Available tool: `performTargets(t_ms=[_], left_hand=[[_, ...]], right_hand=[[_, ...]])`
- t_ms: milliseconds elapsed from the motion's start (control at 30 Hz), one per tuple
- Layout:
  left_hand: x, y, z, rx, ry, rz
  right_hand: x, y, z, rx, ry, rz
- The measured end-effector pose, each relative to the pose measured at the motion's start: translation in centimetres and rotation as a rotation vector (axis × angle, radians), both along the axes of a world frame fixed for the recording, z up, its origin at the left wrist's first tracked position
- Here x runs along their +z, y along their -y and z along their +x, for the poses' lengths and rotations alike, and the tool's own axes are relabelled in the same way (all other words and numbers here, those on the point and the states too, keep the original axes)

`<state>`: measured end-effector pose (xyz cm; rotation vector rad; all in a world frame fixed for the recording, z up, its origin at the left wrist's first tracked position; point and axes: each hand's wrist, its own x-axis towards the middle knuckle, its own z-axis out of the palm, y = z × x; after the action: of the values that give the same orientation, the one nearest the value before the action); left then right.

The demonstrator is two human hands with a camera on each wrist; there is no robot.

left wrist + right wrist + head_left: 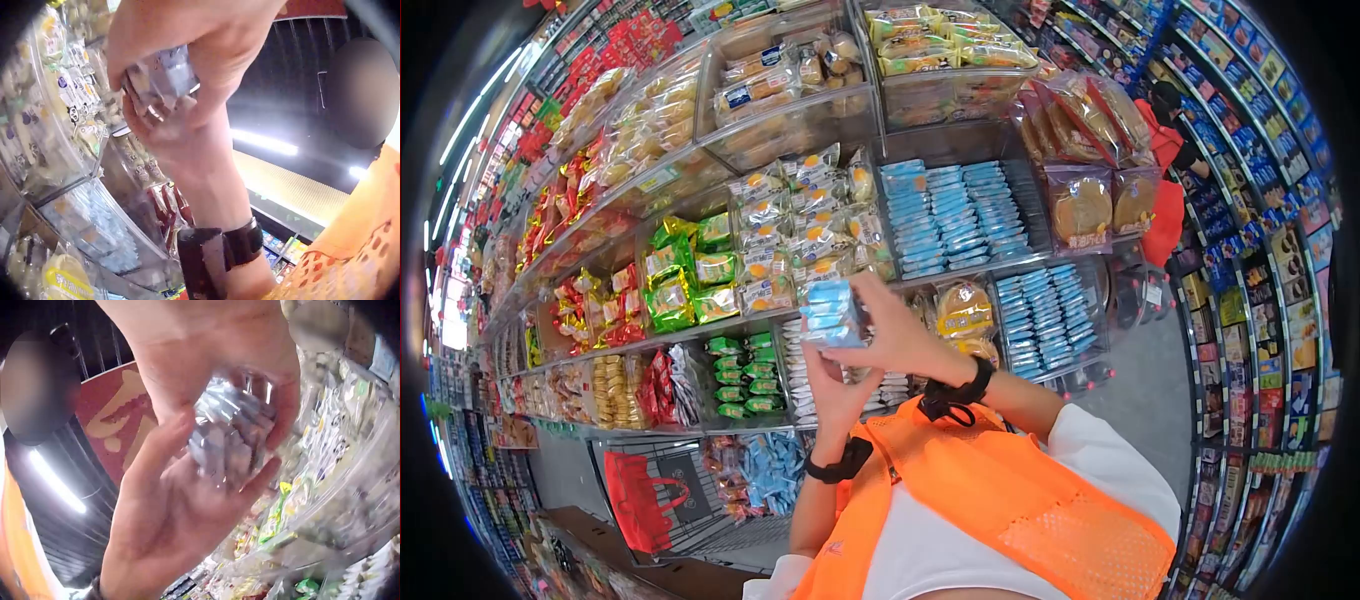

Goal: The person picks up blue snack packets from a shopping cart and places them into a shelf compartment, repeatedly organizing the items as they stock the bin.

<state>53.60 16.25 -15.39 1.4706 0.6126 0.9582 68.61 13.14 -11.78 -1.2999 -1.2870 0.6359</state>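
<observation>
In the head view, a small stack of blue-wrapped snack packets point(832, 312) is held up between both hands over the display bins. My right hand point(892, 330) grips the packets from the right side, fingers curled round the far edge. Below them, my left hand point(836, 388) holds the stack from the lower left, its fingers partly hidden. From the right wrist, the clear shiny wrappers point(228, 434) show between the two hands, with the left thumb and fingers point(259, 481) at either side. Matching blue packets stand in rows in an upper bin point(955, 270) and a lower bin point(1050, 370).
Bins of yellow-wrapped cakes point(810, 225), green packets point(690, 275) and round biscuits point(965, 310) surround the hands. A shopping trolley point(710, 540) below holds a red bag point(640, 500) and blue packets point(772, 470). Shelves point(1250, 300) line the right, beyond an aisle.
</observation>
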Motion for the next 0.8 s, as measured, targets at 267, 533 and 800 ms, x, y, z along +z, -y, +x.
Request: performTargets(t_ms=[267, 533, 800], left_hand=[[-0.1, -1.9, -1.4, -0.02, -0.16, -0.096], [-2.7, -1.5, -0.8, -0.065, -0.088, -0.265], [-3.8, -1.9, -2.3, -0.071, -0.096, -0.324]], right_hand=[[0.2, -5.8, 20.7, -0.313, 1.116, -0.351], [-7.0, -13.9, 23.3, 0.039, 1.214, -0.456], [-8.0, -11.8, 23.2, -0.389, 1.265, -0.322]])
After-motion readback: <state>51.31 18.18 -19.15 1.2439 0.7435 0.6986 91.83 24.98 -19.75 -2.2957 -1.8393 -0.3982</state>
